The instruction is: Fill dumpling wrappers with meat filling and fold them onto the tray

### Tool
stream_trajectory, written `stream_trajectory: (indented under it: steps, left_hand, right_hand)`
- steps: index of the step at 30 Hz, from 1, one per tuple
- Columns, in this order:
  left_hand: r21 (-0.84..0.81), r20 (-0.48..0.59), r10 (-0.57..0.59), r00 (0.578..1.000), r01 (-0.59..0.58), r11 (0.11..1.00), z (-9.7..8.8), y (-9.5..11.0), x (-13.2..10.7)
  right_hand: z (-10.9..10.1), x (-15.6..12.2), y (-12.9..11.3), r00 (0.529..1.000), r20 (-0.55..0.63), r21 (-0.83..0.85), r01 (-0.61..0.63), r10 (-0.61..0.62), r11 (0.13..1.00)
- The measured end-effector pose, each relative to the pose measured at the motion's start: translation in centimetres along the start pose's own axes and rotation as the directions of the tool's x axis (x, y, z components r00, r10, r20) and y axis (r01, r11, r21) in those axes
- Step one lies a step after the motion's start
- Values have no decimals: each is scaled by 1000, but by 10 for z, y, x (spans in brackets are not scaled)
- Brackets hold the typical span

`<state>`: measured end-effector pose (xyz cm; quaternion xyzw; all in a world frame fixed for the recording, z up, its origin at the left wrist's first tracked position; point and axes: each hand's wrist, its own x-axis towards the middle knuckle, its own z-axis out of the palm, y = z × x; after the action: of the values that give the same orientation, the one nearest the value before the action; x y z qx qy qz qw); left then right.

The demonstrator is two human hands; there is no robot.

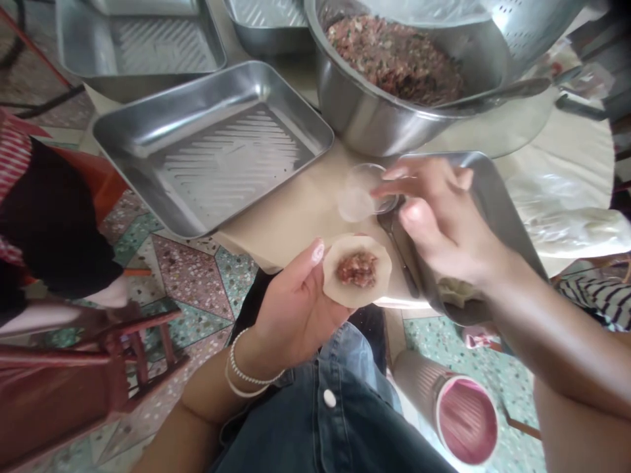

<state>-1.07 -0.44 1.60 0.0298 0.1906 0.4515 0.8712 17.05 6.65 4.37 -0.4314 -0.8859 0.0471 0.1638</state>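
Note:
My left hand holds a round dumpling wrapper flat on its fingers, with a small mound of minced filling at its centre. My right hand reaches over a small clear cup on the table, its fingertips at the cup's rim, holding nothing. A spoon lies just below that hand, beside the tray edge. A large steel bowl of minced meat filling stands behind.
An empty steel tray sits left of the bowl, with two more trays further back. Another tray lies under my right arm. A perforated colander rests in the bowl. A red stool and a pink-rimmed bin stand on the floor.

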Motion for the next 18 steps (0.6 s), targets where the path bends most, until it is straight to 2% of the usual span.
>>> stream_trajectory:
  steps: [3,5,9,11,14,18]
  left_hand:
    - [10,4,25,1000,-25,1000,-2,3,-3]
    - [-1,4,39,999,-39,999,-3,4,-4]
    - [-29,-12,26,1000,-27,999,-2,5,-3]
    - [-41,-11,3,1000,-3,999,1,4,-2]
    - [-29,25,-78,997,78,996,5,4,0]
    - [-16,63,-101,993,102,995,8,4,-1]
  right_hand:
    - [10,17,18,995,93,-17,36,-35,999]
    - [11,19,18,993,98,-35,77,-73,996]
    - [0,-1,-6,988,-78,-52,131,-135,990]
    - [-5,-16,-24,959,-158,-35,233,-236,972]
    - [-3,-36,-45,896,-161,-40,412,-413,910]
    - [5,-47,-56,854,-156,-55,495,-497,867]
